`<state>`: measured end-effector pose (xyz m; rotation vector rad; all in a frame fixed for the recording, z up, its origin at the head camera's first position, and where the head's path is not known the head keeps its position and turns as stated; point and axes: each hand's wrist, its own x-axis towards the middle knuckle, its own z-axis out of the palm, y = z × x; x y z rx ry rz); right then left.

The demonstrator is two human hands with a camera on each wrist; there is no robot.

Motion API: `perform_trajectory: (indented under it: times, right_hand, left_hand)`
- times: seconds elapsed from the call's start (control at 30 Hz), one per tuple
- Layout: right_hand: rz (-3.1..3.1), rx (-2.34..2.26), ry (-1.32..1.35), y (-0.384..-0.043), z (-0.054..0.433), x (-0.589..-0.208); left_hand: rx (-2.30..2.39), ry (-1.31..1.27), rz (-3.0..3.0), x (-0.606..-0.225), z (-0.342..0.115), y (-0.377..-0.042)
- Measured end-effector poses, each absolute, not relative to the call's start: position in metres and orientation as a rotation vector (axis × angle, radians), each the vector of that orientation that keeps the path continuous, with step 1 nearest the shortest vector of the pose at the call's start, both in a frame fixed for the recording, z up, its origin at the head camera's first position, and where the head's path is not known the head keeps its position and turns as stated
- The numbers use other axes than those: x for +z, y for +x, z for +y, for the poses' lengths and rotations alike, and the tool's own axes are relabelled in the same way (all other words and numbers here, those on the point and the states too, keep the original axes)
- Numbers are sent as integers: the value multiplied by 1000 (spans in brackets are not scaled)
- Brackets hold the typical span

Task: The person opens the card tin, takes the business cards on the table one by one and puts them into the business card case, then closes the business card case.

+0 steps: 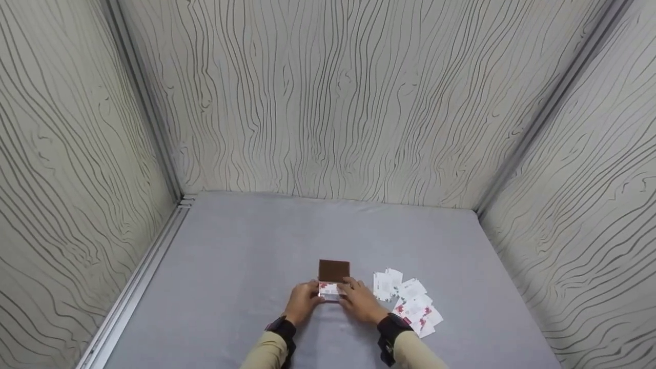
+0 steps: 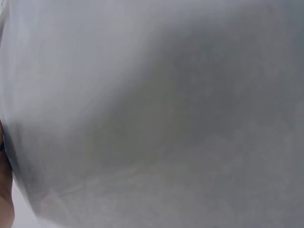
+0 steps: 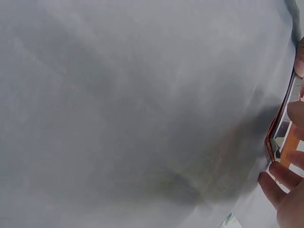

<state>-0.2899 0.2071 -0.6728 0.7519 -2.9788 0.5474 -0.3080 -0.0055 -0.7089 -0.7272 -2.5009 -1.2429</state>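
Note:
A small card case (image 1: 334, 270) lies opened on the grey table, its brown lid folded back away from me. Cards with red floral print (image 1: 328, 288) sit in its near half. My left hand (image 1: 301, 303) holds the case at its left side, the thumb along the near edge. From the right, my right hand (image 1: 363, 303) grips the case, some fingers lying over the cards. In the right wrist view, right-hand fingers (image 3: 285, 175) reach around the end of the case (image 3: 271, 137). Only a sliver of the left hand (image 2: 4, 190) enters the left wrist view.
Several loose white cards (image 1: 410, 289) with green or red floral print lie spread out right of the case, close to my right wrist. The grey cloth-covered table (image 1: 246, 241) is bordered by wood-grain-patterned panels (image 1: 318, 102) at the back and both sides.

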Motion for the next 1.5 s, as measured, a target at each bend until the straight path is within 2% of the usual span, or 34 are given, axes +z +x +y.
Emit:
perform_trajectory:
  times: [0.23,0.8,1.5]
  right_hand:
    - [-2877,493,808,-288,220,-669]
    - [-2763,447,882,-277,265,-662]
    - [-2791,521,749,-253,333,-656]
  left_hand:
    - [-1289,-661,-2551,-708,-6,-305]
    - [-1267,-695,-2507,-705,-11,-305]
    - [-1217,-721,-2474,-707,-5,-304]
